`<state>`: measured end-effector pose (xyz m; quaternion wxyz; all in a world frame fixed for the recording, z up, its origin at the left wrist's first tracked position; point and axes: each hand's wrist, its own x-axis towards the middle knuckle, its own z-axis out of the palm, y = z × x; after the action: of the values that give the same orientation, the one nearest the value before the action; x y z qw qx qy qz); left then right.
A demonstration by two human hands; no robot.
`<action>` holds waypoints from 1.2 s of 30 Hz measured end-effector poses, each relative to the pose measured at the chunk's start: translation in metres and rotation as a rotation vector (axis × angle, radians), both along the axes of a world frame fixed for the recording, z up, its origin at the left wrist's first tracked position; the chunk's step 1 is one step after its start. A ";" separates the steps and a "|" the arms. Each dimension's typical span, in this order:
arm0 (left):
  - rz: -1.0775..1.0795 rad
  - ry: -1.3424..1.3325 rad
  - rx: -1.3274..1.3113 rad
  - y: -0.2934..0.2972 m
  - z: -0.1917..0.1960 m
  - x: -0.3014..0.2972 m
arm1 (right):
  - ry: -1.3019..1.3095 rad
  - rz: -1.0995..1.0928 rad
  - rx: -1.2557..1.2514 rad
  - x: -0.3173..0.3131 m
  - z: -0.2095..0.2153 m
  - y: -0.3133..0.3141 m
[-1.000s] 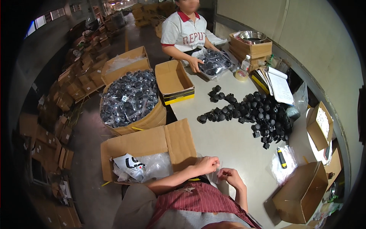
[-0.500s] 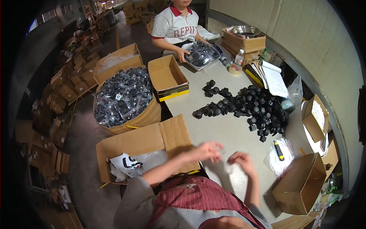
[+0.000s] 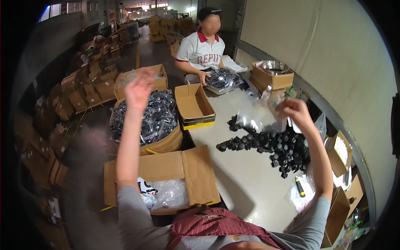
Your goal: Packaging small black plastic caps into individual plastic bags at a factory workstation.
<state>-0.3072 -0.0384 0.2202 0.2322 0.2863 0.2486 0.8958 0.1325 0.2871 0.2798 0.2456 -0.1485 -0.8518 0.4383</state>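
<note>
Over black parts (image 3: 283,148), right hand (image 3: 295,111) pinching clear bag (image 3: 255,116) extending leftward, left hand (image 3: 139,89) spread

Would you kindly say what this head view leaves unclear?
Head view: left hand, its fingers blurred.
Head view: translucent plastic bag at the right hand; blur leaves unclear whether it holds anything.
Head view: brown cardboard box, lower right; the person's grey right sleeve hides part.
Head view: round silver metal bowl; contents too small to tell.
</note>
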 end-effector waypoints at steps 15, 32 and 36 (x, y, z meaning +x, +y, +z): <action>0.066 0.407 -0.111 -0.009 0.051 0.130 | 0.447 -0.364 0.040 0.110 0.013 0.059; -0.264 0.634 -0.840 0.042 -0.298 0.296 | -0.352 0.320 -0.690 0.022 -0.346 -0.143; -0.095 0.803 -0.955 0.031 -0.290 0.305 | -0.423 0.366 -0.749 0.036 -0.361 -0.172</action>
<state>-0.0018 -0.0078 -0.0694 0.2624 0.4760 0.6766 0.4968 0.1683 0.1154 -0.0809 -0.0851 -0.1605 -0.6783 0.7120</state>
